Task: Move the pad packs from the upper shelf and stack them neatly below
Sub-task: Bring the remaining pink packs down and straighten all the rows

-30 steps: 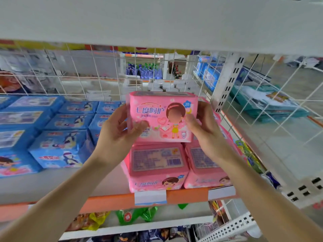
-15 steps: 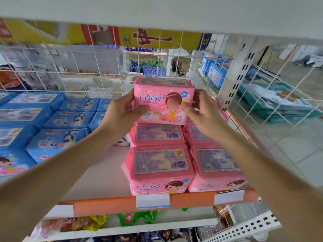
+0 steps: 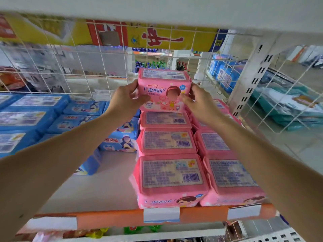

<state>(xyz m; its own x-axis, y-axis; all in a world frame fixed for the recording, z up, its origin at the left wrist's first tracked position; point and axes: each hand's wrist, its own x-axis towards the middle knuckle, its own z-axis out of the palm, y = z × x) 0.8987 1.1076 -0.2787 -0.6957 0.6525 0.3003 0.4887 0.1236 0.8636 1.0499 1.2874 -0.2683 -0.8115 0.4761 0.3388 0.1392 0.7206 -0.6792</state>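
Note:
Both hands hold one pink pad pack [image 3: 164,89] upright at the back of the shelf. My left hand [image 3: 125,100] grips its left side and my right hand [image 3: 197,103] grips its right side. The pack sits on top of a pink pack [image 3: 166,119] at the rear of the left pink row. In front lie two more pink packs [image 3: 167,142] [image 3: 172,177], label side up. A second pink row [image 3: 230,173] runs alongside on the right, partly hidden by my right forearm.
Blue pad packs [image 3: 33,117] fill the left part of the white shelf [image 3: 97,187]. A white wire grid [image 3: 73,55] backs the shelf and a white slotted upright [image 3: 251,75] stands at the right. The orange shelf edge [image 3: 113,219] carries price tags. Another shelf board [image 3: 157,9] hangs overhead.
My hands carried the pink pack away from me, toward the back of the shelf, and it now rests on the rear pack of the left pink row.

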